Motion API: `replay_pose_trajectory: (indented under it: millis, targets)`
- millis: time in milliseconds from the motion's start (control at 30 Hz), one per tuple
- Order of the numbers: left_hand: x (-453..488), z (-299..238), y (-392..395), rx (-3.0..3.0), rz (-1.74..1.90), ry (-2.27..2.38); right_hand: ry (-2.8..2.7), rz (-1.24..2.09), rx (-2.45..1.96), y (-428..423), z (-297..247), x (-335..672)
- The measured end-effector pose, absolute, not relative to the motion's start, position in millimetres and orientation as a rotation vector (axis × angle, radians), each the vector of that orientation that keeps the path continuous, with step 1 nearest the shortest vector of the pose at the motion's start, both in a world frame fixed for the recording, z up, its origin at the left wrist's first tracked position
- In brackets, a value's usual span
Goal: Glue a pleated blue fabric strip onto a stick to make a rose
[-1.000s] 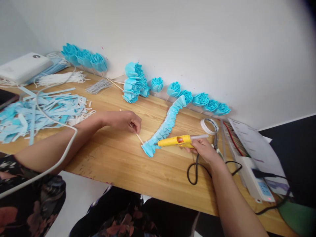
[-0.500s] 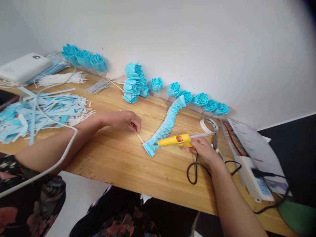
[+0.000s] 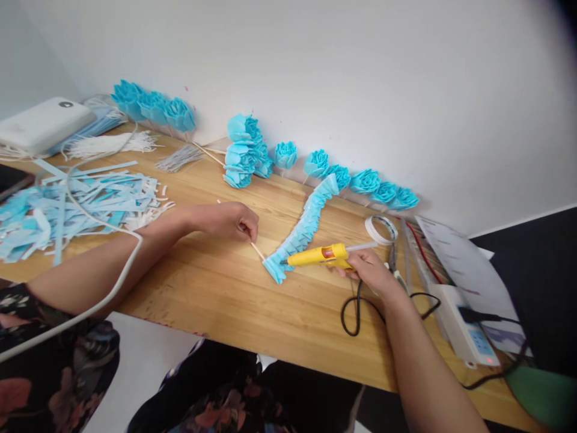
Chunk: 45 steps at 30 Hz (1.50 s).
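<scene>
The ruffled light-blue strip, apparently paper or thin fabric, [image 3: 300, 233] lies in a shallow curve across the light wood-grain surface [image 3: 216, 304], its near end touching a thin pale wooden stick [image 3: 258, 251]. The left hand [image 3: 238, 221] has its fingers closed in a pinch around the stick. The right hand [image 3: 372, 270] wraps its fingers around the grip of a yellow glue gun with a dark nozzle [image 3: 318, 256], the nozzle at the strip near that end; whether a finger presses the trigger cannot be told.

The strip looks very light, soft and easily crushed, so its plain edge seems a safer hold than the folds. The stick should be light and stiff but snappable, best pinched clear of the strip. The gun seems rigid and heavier, safest by its grip, with its black cable [image 3: 359, 308] likely to drag.
</scene>
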State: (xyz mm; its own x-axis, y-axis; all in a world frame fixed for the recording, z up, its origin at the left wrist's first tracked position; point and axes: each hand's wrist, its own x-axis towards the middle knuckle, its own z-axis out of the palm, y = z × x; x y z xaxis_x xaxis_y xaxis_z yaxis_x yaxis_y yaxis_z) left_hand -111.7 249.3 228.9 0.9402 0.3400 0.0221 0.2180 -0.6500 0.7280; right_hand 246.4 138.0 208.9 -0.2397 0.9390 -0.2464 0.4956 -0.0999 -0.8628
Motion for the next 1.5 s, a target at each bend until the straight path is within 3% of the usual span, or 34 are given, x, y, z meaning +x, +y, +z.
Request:
replay_pose_trajectory:
  millis: [1500]
  targets:
    - [-111.1, 229.8, 252.3, 2.254, 0.215, 0.290, -1.789, 1.302, -1.544, 136.8, 209.2, 246.8]
